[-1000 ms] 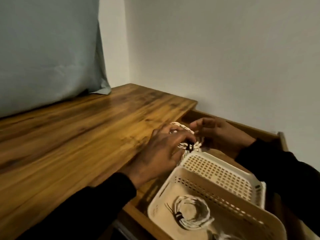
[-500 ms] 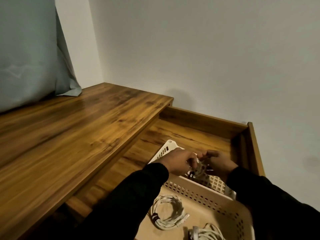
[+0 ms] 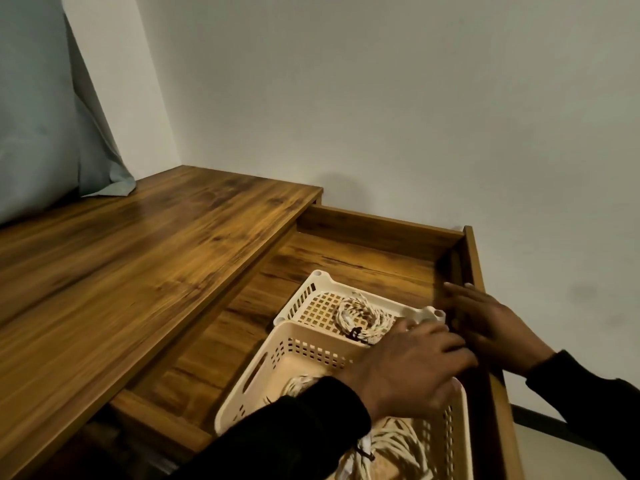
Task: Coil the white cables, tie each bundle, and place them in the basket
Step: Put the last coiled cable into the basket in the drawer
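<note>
Two cream plastic baskets sit in an open wooden drawer [image 3: 363, 251], both with perforated, grid-like walls and rounded corners. The far basket [image 3: 313, 294] holds a tied coil of white cable [image 3: 363, 315] — a loose ring of twisted-looking strands lying on the lattice floor, bound at its near edge by a dark tie [image 3: 355, 333]. The near basket [image 3: 273, 368], larger in view and with a slot handle in its left wall, holds more coiled white cable [image 3: 398, 445]; part of that is hidden under the forearm, so how many bundles lie there cannot be told.

The left hand [image 3: 412, 365] reaches over the near basket's far rim, fingers straight and relaxed, its grip apart and holding nothing; the fingertips lie just beside the tied coil, though contact is probably not made and cannot be confirmed. The right hand [image 3: 485, 323] lies flat with fingers extended against the drawer's right wall, also clasping nothing. Both arms wear black sleeves [image 3: 277, 441].

The worktop [image 3: 138, 258] to the left is dark, glossy wood-grain board, standing higher than the drawer floor. A pale blue-grey cloth [image 3: 52, 133] hangs onto its far left corner — behind everything, a plain white wall [image 3: 381, 98].
</note>
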